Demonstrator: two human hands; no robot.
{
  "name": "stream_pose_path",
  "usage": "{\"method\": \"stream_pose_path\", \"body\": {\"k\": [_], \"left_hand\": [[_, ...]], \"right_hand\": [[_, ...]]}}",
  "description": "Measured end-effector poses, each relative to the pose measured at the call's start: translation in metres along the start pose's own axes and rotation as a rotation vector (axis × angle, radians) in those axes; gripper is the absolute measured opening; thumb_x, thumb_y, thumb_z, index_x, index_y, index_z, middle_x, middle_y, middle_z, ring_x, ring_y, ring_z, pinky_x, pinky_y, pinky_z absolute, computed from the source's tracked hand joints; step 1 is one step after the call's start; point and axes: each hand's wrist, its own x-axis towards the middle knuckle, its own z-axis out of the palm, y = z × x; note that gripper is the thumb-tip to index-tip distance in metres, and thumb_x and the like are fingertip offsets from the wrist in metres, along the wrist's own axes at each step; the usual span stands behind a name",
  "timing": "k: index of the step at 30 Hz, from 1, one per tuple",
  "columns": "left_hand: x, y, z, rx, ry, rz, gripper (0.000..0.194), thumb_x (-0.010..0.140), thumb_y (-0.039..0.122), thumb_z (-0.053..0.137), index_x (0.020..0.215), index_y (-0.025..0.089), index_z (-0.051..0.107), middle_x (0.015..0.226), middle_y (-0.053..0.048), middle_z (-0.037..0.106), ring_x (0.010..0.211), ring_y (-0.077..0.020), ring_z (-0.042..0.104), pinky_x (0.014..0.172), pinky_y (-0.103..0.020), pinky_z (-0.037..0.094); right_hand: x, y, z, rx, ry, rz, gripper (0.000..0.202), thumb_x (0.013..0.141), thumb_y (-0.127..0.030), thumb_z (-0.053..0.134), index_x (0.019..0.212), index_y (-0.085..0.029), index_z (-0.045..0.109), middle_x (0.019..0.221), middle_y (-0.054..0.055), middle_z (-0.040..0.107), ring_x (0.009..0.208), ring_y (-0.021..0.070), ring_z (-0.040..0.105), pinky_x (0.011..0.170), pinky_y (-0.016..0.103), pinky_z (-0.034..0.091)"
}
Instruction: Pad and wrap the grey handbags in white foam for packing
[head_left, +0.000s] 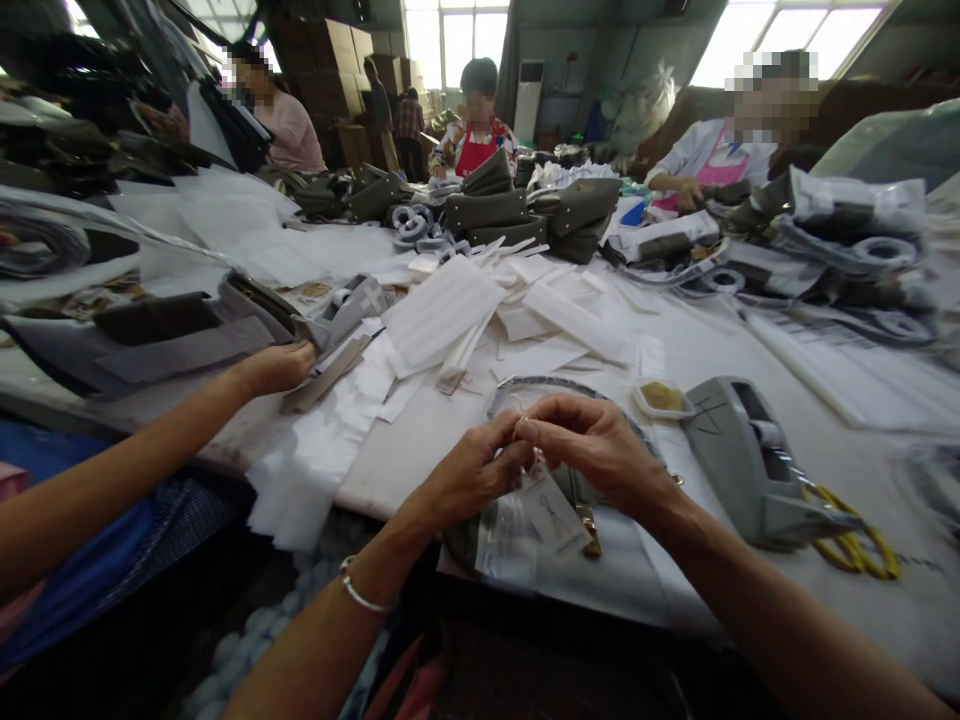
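My left hand (484, 465) and my right hand (589, 440) meet at the fingertips over the table's near edge. Both pinch a thin pale string (519, 408), whose loop pokes up between the fingers. Below them hangs a small tag (553, 512) in a clear sleeve with dark marks on it. Under the tag lies a bag in clear plastic (499, 545), partly covered by my hands, with a brass-coloured metal clasp (591, 530) showing. A silver bangle circles my left wrist.
Right of my hands stand a grey tape dispenser (724, 450), yellow-handled scissors (855, 540) and a small plastic tub (664, 398). White foam sheets (442, 310) lie heaped ahead. A co-worker's hand (281, 368) is at left, near another dispenser (349, 310). Dark bags (487, 215) are piled behind.
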Motion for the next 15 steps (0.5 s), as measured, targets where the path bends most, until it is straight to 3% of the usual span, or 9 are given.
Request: {"method": "stream_pose_path", "body": {"k": [3,6,8,12,13,15], "left_hand": [[0.001,-0.002,0.006,-0.009,-0.051,0.009,0.031,0.098,0.041,0.048,0.097,0.015,0.067,0.091,-0.005,0.065,0.085,-0.0175,0.059,0.082,-0.03,0.047],[0.003,-0.003,0.006,-0.073,-0.058,0.066,0.031,0.096,0.041,0.051,0.103,0.016,0.068,0.101,-0.006,0.065,0.094,-0.0193,0.058,0.089,-0.032,0.046],[0.005,-0.004,0.005,-0.148,-0.078,0.053,0.037,0.095,0.048,0.051,0.104,0.016,0.067,0.093,-0.005,0.064,0.087,-0.0181,0.058,0.082,-0.03,0.046],[0.007,-0.004,0.009,-0.22,-0.176,-0.05,0.049,0.096,0.056,0.045,0.094,0.014,0.069,0.076,-0.003,0.059,0.071,-0.0142,0.054,0.067,-0.024,0.045],[0.007,-0.004,0.01,-0.203,-0.197,-0.053,0.049,0.098,0.055,0.043,0.092,0.014,0.069,0.076,-0.003,0.059,0.07,-0.0134,0.054,0.067,-0.024,0.044],[0.006,-0.004,0.013,-0.154,-0.238,-0.035,0.045,0.1,0.05,0.041,0.091,0.015,0.068,0.078,-0.002,0.059,0.068,-0.0117,0.053,0.067,-0.022,0.044]], "right_hand": [[0.0,0.005,-0.009,-0.083,0.083,-0.129,0.021,0.082,-0.04,0.073,0.074,-0.021,0.072,0.093,0.005,0.069,0.093,0.0196,0.065,0.08,0.03,0.052],[0.001,0.011,-0.013,-0.142,0.089,-0.139,0.018,0.085,-0.039,0.072,0.077,-0.022,0.073,0.107,0.005,0.07,0.113,0.0229,0.06,0.1,0.036,0.044],[0.001,0.014,-0.012,-0.134,0.069,-0.106,0.019,0.082,-0.039,0.074,0.076,-0.022,0.073,0.109,0.005,0.07,0.109,0.0222,0.061,0.098,0.035,0.045],[-0.001,0.014,-0.009,0.134,0.005,0.117,0.02,0.078,-0.04,0.076,0.074,-0.021,0.072,0.111,0.004,0.07,0.074,0.0139,0.064,0.067,0.028,0.053],[-0.001,0.013,-0.009,0.245,0.004,0.156,0.019,0.077,-0.038,0.077,0.073,-0.021,0.071,0.11,0.004,0.071,0.073,0.014,0.065,0.065,0.028,0.053],[-0.001,0.012,-0.009,0.451,0.039,0.173,0.016,0.073,-0.035,0.078,0.07,-0.021,0.071,0.105,0.003,0.072,0.088,0.0181,0.067,0.075,0.028,0.056]]}}
